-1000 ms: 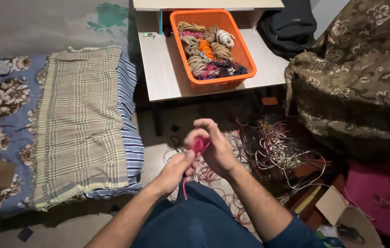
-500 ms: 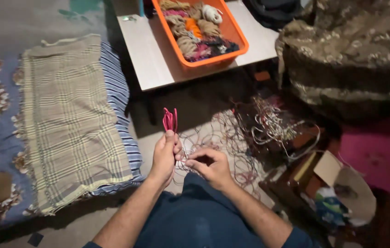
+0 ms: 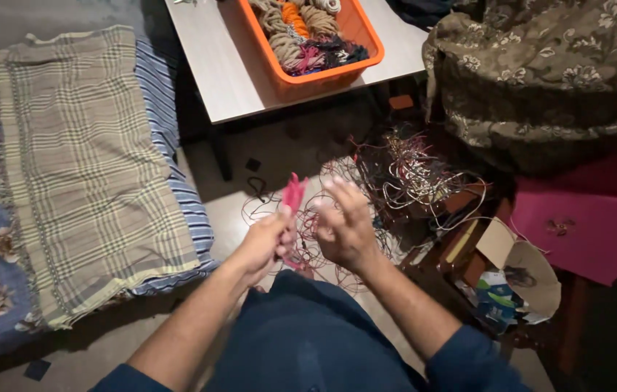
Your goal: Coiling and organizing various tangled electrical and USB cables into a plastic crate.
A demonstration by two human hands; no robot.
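- The pink cord bundle (image 3: 293, 197) stands upright just left of the middle of the view, its looped top poking above the fist that grips it and a short pink end showing below the fingers.
- The left hand (image 3: 265, 243) is closed around the lower part of that bundle, knuckles up, forearm coming in from 7 o'clock.
- The right hand (image 3: 345, 229) is just beside it at 3 o'clock, fingers spread and raised, palm turned toward the bundle; it holds nothing that can be made out. Its fingertips are blurred, so whether a thin strand runs through them cannot be told.
- Both forearms rise from a dark blue lap (image 3: 301, 341) at 6 o'clock.
- Under the hands, on the floor, lies a tangle of thin wires (image 3: 403, 174), spreading toward 2 o'clock; single strands are hard to separate.
- At 12 o'clock a low pale table (image 3: 214, 65) carries an orange basket (image 3: 319, 72) of coiled cords, both cut off by the top edge.
- At 9 o'clock lies a checked cloth (image 3: 76, 167) over a striped blue mat (image 3: 185, 196).
- At 2 o'clock sits a brown flowered fabric heap (image 3: 541, 80), with a pink cloth (image 3: 591, 225) below it.
- At 4 o'clock an open cardboard box (image 3: 522, 268) holds small packets, too dim to identify.
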